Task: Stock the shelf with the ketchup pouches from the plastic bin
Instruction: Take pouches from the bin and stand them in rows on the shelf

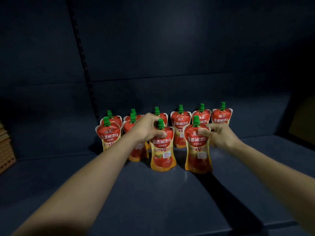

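Several red-and-yellow ketchup pouches with green caps stand upright on the dark blue shelf (153,198). My left hand (146,127) grips the top of a front pouch (162,154), its fingers curled round the neck below the cap. My right hand (216,136) pinches the upper right edge of another front pouch (197,150), thumb on its front. Behind them stands a back row of pouches (180,126), with two more at the front left (109,135). The plastic bin is out of view.
A slotted shelf upright (85,68) runs down the dark back panel at the left. A brown perforated object (6,150) sits at the far left edge. Bare shelf lies in front of the pouches and to their right.
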